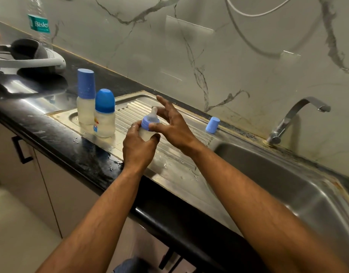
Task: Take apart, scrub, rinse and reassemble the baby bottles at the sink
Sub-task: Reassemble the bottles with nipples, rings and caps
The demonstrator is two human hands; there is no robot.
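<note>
Bottle [148,133], small and cloudy, with blue collar [147,123] and pale teat [154,112], is held above the steel drainboard [169,154]. Left hand [138,148] is wrapped round its body; right hand [173,125] has thumb on the collar, other fingers spread loose. Long axis runs near upright, teat tilted up and away. Behind stand two capped bottles [104,115], a loose blue cap [213,125] by the wall, basin [288,184] and tap [295,117] to the right. Counter [71,138] is black and wet; wall is marbled.
</note>
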